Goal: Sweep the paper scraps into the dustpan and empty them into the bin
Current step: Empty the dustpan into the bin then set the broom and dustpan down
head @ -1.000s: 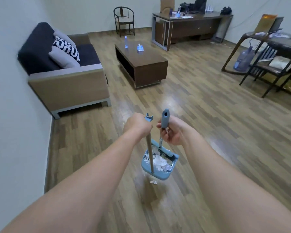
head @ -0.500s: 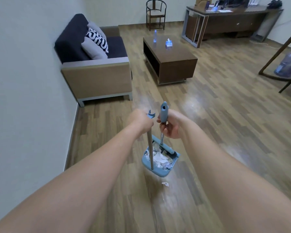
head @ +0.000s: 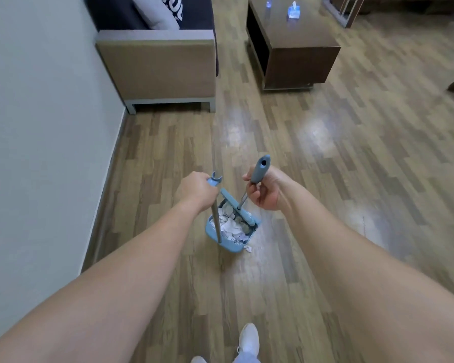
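Note:
A light blue dustpan (head: 212, 231) hangs low over the wooden floor, filled with white paper scraps (head: 231, 226). My left hand (head: 197, 191) grips the top of its long upright handle (head: 216, 218). My right hand (head: 266, 191) holds the grey-blue grip of the broom (head: 260, 169), whose blue head (head: 240, 209) rests across the dustpan's open top. One stray paper scrap (head: 247, 248) lies on the floor just beside the dustpan's near right corner. No bin is in view.
A wall (head: 37, 127) runs along the left. A sofa (head: 157, 66) stands ahead against it, with a dark coffee table (head: 299, 56) to its right holding a tissue box (head: 292, 11). My white shoe (head: 249, 339) shows at the bottom.
The view has tilted downward and drawn closer to the sofa and coffee table. My hands have spread slightly apart, still holding dustpan and broom. The stray scrap stays beside the dustpan.

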